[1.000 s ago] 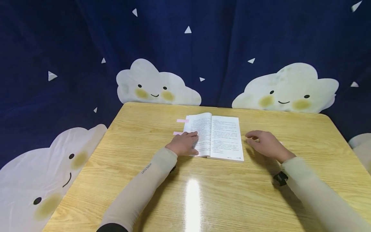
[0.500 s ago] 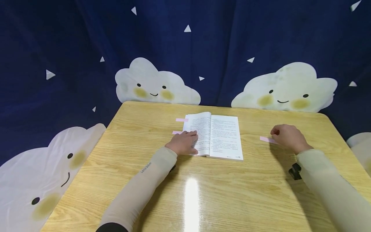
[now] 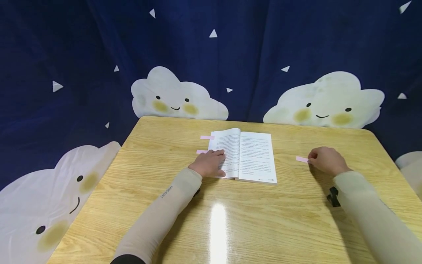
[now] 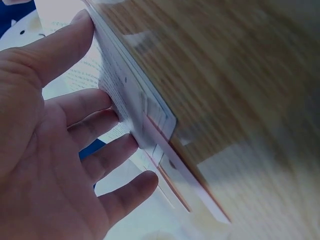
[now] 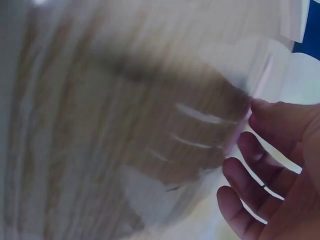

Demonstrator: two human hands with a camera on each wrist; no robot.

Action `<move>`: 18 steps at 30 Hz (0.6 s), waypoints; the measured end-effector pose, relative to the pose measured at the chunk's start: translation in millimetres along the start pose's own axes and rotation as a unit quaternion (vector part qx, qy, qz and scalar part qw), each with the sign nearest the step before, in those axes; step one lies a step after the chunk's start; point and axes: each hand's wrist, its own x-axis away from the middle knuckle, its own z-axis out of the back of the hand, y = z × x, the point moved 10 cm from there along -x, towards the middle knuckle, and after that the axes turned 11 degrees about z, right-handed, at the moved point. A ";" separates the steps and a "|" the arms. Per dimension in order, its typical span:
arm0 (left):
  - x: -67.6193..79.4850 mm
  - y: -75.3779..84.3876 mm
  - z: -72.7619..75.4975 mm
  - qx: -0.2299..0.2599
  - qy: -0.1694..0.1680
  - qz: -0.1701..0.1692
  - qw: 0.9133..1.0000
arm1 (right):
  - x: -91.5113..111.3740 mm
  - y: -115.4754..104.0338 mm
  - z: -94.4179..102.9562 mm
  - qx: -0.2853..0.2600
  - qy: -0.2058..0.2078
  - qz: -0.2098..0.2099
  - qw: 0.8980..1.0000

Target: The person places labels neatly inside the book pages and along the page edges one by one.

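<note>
An open book (image 3: 257, 156) lies on the table, with printed text on both pages. My left hand (image 3: 208, 163) rests on its left page near the lower outer corner. The left wrist view shows that hand's fingers (image 4: 95, 102) spread apart along the page. Two pink paper strips (image 3: 207, 137) stick out of the book's left side. To the right of the book, my right hand (image 3: 326, 160) pinches the near end of another pink paper strip (image 3: 301, 159), low over the table. In the right wrist view the thumb presses this strip (image 5: 237, 135); the index fingertip is hidden.
The wooden table (image 3: 184, 227) extends in front of the book and to both sides. Behind it hangs a dark blue curtain (image 3: 250, 44) printed with smiling clouds and white triangles. Black wrist devices (image 3: 333, 197) are partly visible under the sleeves.
My right hand has moved right, away from the book's edge, to the loose pink strip, then dropped slightly onto its end. The left hand and the book have stayed in place.
</note>
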 end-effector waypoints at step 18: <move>-0.7 -1.2 -0.5 0.007 -0.005 0.002 1.000 | -2.3 7.9 -6.2 0.002 -0.002 -0.033 0.999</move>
